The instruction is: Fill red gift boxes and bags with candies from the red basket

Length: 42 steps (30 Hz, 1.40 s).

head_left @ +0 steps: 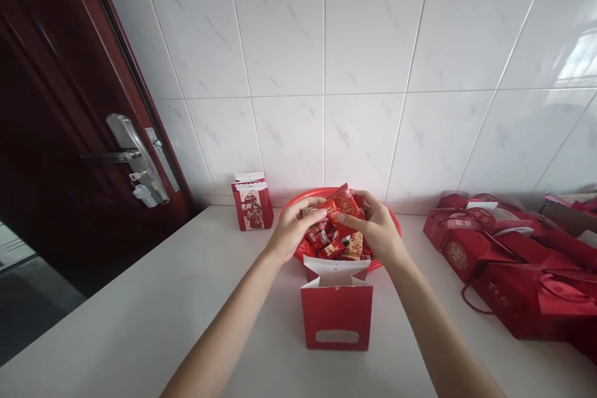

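Note:
Both hands are over a round red basin (395,224) heaped with wrapped sweets (332,247), mostly red with some gold. Between the thumb and fingers of my right hand (377,229) is a shiny red candy packet (346,201) with gold print. My left hand (293,230) has its fingers closed on a smaller red wrapped candy (328,208), close beside that packet. Just in front of the basin stands a red paper gift box (337,314), its white-lined top open. Whatever lies inside this box is hidden.
Against the tiled wall (289,74), a red box with dark printed figures (253,206) stands upright at the left. Several red gift boxes with cord handles (504,267) crowd the right of the white table (186,298). Beyond the table's left edge is a dark red door (56,74).

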{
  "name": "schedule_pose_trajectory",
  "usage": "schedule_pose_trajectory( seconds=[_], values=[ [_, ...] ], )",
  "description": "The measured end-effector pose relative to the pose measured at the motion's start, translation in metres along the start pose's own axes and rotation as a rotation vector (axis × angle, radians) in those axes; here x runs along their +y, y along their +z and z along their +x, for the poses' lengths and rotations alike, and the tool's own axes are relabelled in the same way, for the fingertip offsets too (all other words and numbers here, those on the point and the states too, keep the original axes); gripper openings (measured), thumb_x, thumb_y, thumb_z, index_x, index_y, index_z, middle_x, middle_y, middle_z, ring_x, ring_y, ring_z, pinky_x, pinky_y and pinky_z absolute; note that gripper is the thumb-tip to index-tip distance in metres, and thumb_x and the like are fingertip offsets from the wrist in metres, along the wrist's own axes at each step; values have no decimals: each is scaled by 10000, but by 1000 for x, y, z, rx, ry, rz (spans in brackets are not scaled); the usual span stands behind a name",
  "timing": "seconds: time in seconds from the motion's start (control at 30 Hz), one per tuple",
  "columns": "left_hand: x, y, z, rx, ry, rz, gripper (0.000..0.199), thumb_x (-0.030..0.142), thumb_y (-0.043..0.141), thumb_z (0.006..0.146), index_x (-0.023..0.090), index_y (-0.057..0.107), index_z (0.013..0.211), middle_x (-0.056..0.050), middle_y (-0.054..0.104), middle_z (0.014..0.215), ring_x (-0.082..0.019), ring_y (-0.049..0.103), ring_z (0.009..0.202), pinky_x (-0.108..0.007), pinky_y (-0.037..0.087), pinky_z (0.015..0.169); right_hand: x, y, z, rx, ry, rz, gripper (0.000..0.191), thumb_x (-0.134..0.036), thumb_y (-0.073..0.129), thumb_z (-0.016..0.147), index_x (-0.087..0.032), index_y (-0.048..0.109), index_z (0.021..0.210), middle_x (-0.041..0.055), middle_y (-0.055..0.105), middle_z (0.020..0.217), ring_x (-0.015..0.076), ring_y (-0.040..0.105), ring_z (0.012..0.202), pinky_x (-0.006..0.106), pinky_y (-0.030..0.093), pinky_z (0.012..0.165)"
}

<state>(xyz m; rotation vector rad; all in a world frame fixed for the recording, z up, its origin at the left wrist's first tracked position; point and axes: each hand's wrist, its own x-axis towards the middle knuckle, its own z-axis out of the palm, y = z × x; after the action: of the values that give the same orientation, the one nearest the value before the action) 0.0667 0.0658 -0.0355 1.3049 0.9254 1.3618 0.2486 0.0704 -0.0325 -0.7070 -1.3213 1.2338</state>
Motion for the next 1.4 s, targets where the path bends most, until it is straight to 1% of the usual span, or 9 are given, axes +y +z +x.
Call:
schedule_pose_trajectory(
  seconds=[0.13,0.27,0.37,0.47,0.57,0.7,0.87,1.03,1.4],
  values=[
    [11,0,-12,-64,126,136,313,415,767,805,190,728,1019,-3,694,860,-106,602,651,-235,503,645,-14,6,-10,-15,-44,-94,491,-368,887,657,-245,657,1073,20,747,925,218,707,809,348,587,725],
    [28,-1,-24,-156,162,173,270,413,726,853,178,722,986,-10,688,868,-98,593,617,-230,501,618,-27,5,-18,-91,-43,-30,452,-342,885,679,-247,663,1061,26,746,930,223,713,828,358,596,744],
    [42,-4,-33,-190,187,223,253,394,723,859,176,723,986,-20,699,900,-122,627,692,-238,519,664,-34,1,-21,-159,-26,48,383,-335,856,733,-247,670,1057,34,746,960,224,721,852,370,603,773],
    [52,-7,-44,-222,231,387,215,373,709,877,198,741,999,-23,731,931,-162,662,841,-252,519,759,-40,-5,-23,-128,-31,32,351,-326,853,742,-238,681,1035,35,746,935,220,721,838,357,606,761],
    [58,-9,-55,-264,250,640,181,350,703,883,231,764,1004,-19,759,976,-175,673,893,-259,508,789,-44,-10,-25,-81,-46,-30,360,-337,861,730,-237,681,1025,37,750,914,233,722,830,360,608,731],
    [60,-5,-66,-334,269,879,167,307,661,907,260,771,1023,-9,763,1001,-174,678,859,-267,504,735,-46,-15,-25,-44,-77,-116,381,-364,866,716,-237,681,1025,40,755,920,243,724,825,373,611,718],
    [54,3,-69,-393,336,1047,202,249,596,940,288,778,1019,-4,744,924,-169,659,754,-275,464,655,-47,-15,-27,-18,-107,-163,374,-373,865,710,-244,691,1015,33,757,901,242,723,791,370,609,683],
    [51,8,-71,-401,415,1107,191,207,613,928,279,786,963,-9,720,872,-174,645,763,-276,434,648,-49,-11,-28,-6,-109,-182,348,-362,859,705,-239,689,983,32,753,852,241,718,757,363,606,640],
    [52,5,-68,-409,369,1094,215,212,581,936,280,775,999,-28,712,982,-184,657,800,-293,476,694,-51,-10,-29,7,-115,-196,333,-347,855,701,-238,687,967,28,755,855,231,715,734,363,598,642]
  ],
)
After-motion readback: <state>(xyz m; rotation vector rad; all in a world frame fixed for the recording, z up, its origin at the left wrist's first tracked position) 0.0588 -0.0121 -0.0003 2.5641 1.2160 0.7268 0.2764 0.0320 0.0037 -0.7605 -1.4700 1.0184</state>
